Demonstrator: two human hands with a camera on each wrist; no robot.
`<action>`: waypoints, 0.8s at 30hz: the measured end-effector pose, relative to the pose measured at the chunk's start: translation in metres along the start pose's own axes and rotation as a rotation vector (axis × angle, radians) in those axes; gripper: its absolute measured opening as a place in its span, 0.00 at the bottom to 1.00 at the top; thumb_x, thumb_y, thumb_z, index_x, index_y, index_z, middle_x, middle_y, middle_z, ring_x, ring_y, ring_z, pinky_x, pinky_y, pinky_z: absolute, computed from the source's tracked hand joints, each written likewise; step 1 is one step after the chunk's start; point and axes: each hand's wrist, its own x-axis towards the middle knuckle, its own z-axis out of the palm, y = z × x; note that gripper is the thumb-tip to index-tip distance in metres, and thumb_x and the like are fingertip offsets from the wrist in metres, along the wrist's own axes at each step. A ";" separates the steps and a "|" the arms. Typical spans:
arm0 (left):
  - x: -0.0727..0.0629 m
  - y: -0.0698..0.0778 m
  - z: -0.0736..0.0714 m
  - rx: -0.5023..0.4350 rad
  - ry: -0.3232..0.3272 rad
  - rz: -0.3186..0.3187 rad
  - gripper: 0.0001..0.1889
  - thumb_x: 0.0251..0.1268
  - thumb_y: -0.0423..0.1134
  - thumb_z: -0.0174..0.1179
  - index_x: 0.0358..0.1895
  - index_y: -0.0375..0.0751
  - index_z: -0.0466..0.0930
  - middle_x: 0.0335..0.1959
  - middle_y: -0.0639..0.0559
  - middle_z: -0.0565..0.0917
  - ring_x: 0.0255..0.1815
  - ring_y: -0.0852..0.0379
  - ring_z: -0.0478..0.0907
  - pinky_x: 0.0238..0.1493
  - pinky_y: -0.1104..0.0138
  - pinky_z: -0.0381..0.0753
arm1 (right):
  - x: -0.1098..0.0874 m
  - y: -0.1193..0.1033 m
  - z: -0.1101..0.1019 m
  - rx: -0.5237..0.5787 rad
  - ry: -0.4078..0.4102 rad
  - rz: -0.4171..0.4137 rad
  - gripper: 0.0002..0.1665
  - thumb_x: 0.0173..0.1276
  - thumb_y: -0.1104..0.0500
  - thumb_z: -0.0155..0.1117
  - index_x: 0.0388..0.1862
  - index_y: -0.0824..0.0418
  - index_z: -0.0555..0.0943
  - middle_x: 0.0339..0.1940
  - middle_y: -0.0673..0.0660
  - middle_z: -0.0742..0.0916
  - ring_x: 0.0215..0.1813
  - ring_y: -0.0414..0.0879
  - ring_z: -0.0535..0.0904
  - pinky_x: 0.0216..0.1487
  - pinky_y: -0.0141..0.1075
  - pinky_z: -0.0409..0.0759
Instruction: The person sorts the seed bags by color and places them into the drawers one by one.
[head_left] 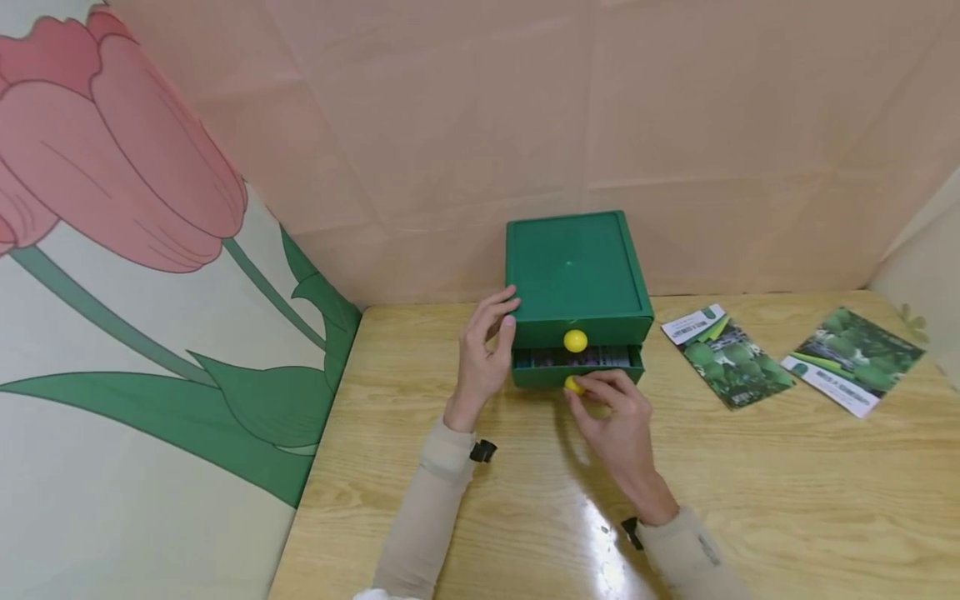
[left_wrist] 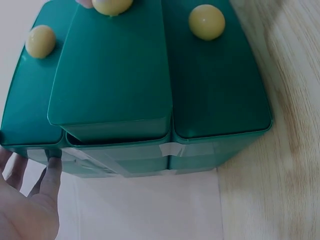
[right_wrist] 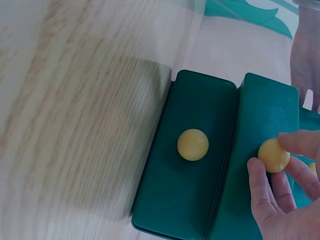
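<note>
A green drawer cabinet [head_left: 572,267] with round yellow knobs stands on the table. Its middle drawer [left_wrist: 112,75] is pulled partway out, and printed items [head_left: 613,358] with dark, purplish pictures show inside. My right hand [head_left: 618,412] pinches the yellow knob [right_wrist: 273,155] of that drawer between thumb and fingers. At the cabinet's upper left side is my left hand [head_left: 483,354], its fingers extended and touching the side near the top edge. The drawers above and below look closed, and the lower knob [right_wrist: 193,145] is free of any hand.
Two printed packets with green round fruit pictures, a left packet [head_left: 727,357] and a right packet [head_left: 853,361], lie on the wooden table [head_left: 390,400] right of the cabinet. A pinkish cloth [head_left: 450,125] hangs behind. Tulip-patterned wall covering [head_left: 150,167] borders the left.
</note>
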 end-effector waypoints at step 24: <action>-0.007 -0.030 0.001 0.035 -0.014 0.007 0.15 0.83 0.28 0.53 0.64 0.33 0.83 0.72 0.41 0.79 0.69 0.45 0.82 0.68 0.57 0.83 | 0.007 0.009 0.003 0.031 0.001 -0.026 0.12 0.56 0.75 0.82 0.40 0.70 0.91 0.37 0.60 0.84 0.36 0.55 0.88 0.47 0.14 0.80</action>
